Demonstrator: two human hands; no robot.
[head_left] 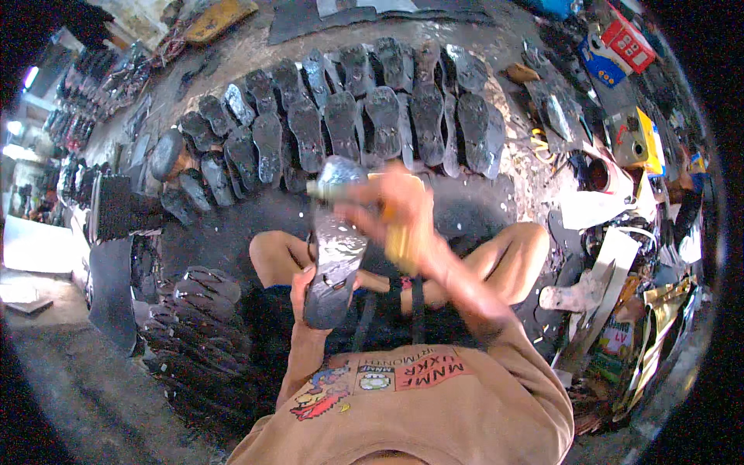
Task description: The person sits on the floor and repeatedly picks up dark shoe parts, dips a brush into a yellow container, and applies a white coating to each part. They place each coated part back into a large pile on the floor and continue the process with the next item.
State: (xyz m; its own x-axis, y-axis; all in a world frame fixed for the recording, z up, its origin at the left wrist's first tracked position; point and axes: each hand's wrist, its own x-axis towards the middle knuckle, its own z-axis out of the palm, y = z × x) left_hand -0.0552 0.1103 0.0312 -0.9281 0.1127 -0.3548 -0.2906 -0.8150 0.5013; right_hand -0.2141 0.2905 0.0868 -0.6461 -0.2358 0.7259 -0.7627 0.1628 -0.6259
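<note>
A black sandal sole (339,256) stands lengthwise in front of my chest, its face shiny and wet-looking towards the far end. My left hand (304,293) is closed round the sole's near end, thumb along the edge. Over the far part of the sole, my right hand (407,205) is smeared by motion. Its fingers wrap a yellow-handled tool (399,244), whose kind is too blurred to make out. A pale, blurred strip (316,188) crosses the sole's far end; whether it belongs to the tool is unclear.
Rows of black soles (384,124) stretch across the floor beyond my folded legs. Stacked dark soles (198,325) lie at my left, near a black sheet (114,291). On the right are a wooden-looking foot form (573,298), a yellow-and-white box (639,139) and a red box (628,43).
</note>
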